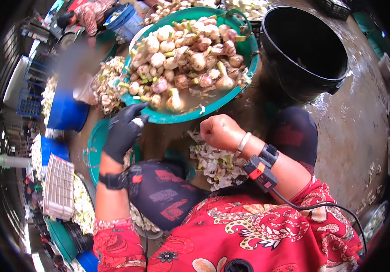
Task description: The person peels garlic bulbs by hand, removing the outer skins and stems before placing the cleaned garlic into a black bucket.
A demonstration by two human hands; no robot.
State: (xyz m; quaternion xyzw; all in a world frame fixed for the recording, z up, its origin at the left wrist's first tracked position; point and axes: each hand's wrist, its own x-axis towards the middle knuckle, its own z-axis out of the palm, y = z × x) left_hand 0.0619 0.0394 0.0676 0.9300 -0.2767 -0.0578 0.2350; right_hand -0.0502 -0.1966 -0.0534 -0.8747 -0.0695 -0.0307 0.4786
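Observation:
My left hand, in a black glove, is closed near the front-left rim of a green basin. A small whitish patch shows at its fingers; I cannot make out what it is. My bare right hand is curled into a fist just in front of the same rim, and whatever its fingers hold, if anything, is hidden. Garlic bulbs with short stems are heaped in the basin, some with purple skins, above murky water. Below my right hand lies a pile of garlic peelings.
A large black tub stands at the right of the basin. Partly behind my left arm is another green basin. Blue tubs and a pale crate stand at the left. Another person is at the upper left. The floor looks wet.

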